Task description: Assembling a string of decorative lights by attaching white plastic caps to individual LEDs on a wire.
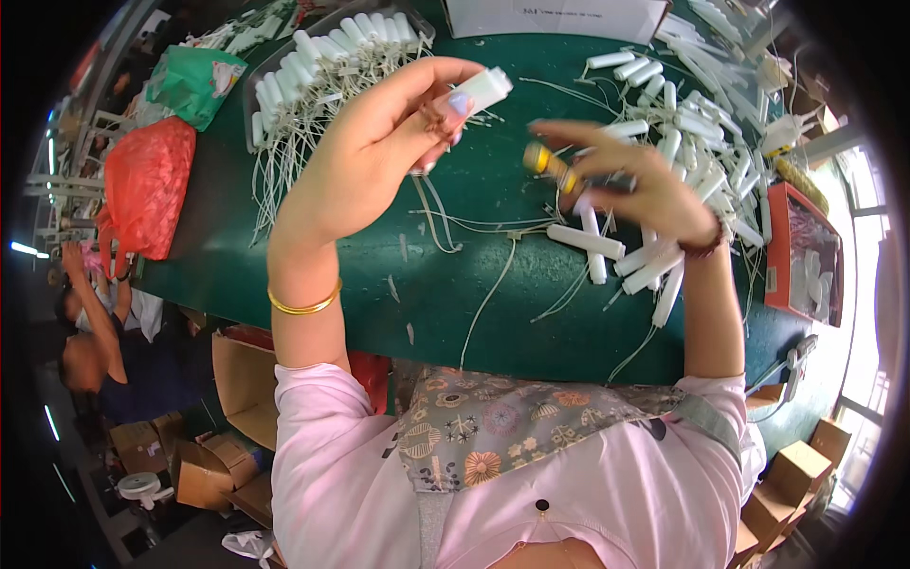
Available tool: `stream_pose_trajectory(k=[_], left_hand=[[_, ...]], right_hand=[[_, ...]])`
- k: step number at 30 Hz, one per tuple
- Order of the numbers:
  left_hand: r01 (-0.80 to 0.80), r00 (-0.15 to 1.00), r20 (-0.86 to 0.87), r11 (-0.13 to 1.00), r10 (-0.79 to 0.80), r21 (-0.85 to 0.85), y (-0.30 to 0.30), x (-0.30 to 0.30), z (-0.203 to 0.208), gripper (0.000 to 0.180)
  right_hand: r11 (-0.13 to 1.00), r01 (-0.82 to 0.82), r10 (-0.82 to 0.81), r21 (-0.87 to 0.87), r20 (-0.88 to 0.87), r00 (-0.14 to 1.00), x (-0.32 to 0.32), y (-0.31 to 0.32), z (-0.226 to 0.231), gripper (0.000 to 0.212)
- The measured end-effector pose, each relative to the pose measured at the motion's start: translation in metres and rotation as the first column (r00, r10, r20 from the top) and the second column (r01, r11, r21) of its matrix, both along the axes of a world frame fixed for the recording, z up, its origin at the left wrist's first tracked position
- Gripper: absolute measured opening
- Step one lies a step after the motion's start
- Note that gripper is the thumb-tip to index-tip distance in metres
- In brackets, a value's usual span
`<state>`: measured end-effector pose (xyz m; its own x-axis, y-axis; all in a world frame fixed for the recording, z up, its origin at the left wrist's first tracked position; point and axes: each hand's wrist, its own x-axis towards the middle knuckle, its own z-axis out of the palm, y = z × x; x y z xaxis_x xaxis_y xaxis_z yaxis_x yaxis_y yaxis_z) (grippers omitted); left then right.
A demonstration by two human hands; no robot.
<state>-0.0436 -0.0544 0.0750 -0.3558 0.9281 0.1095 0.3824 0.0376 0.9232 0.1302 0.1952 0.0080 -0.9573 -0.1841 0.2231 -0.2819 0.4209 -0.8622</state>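
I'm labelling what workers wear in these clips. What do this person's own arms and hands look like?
Both forearms are bare, with pink sleeves ending near the elbows. The left hand has a thin gold bangle at the wrist and pale lilac nail polish. The right hand has a dark band at its wrist.

The right hand (645, 185) is motion-blurred; its fingers smear, so its grip on the small yellow piece (545, 159) cannot be judged. The left hand (379, 142) hides most of the white tube (485, 88) and its wire. The box (555, 17) is cut off at the top edge. The red tray (782, 251) bends into the dark rim.
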Motion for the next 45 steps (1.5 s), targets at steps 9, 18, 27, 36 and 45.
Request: stream_pose_trajectory(k=[9,18,27,36,45], left_hand=[[-0.273,0.832,0.554,0.889,0.027,0.367,0.007,-0.017,-0.022,0.034],[-0.475,0.739,0.671,0.754,0.061,0.455,-0.019,-0.066,-0.037,0.022],[-0.622,0.627,0.744,0.724,0.231,0.300,-0.029,-0.132,-0.042,0.023],[-0.852,0.500,0.168,0.517,0.850,-0.081,-0.060,-0.284,-0.068,0.030],[-0.857,0.298,-0.519,0.464,0.801,0.223,-0.028,-0.315,-0.099,0.061]], right_hand=[[0.946,-0.103,0.225,-0.309,0.391,0.893,-0.016,-0.108,-0.019,0.019],[0.967,-0.155,0.210,-0.201,0.292,0.933,-0.013,-0.114,-0.031,0.022],[0.950,-0.233,0.270,-0.209,0.172,0.947,-0.018,-0.113,-0.020,0.022],[0.991,-0.016,0.047,-0.136,0.231,0.972,0.000,-0.075,0.004,0.030],[0.919,0.293,-0.268,-0.264,0.127,0.955,0.008,-0.041,0.031,0.031]])
